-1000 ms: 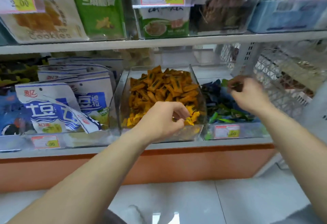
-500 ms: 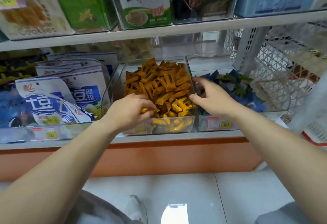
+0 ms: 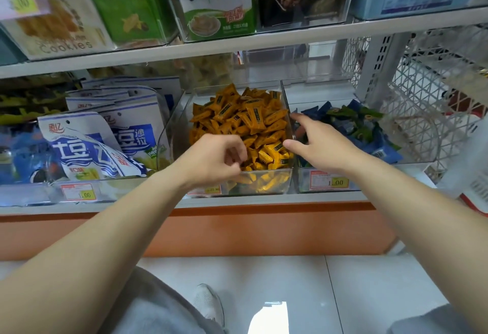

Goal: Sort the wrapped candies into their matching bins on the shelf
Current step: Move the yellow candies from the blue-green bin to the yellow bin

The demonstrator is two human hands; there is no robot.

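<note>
Many orange candies (image 3: 245,122) in the clear bin (image 3: 174,127) look light and slippery; pinch one mid-wrapper. Left hand (image 3: 214,160) curls over its front, grip unclear; right hand (image 3: 319,146) spreads wide at its right wall.

2 candy bins (image 3: 264,185) right of bags (image 3: 87,146)

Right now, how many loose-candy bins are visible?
2: the orange bin mid-shelf, under the left hand; the blue-green bin to its right, by the right hand; bins behind are unclear.
</note>
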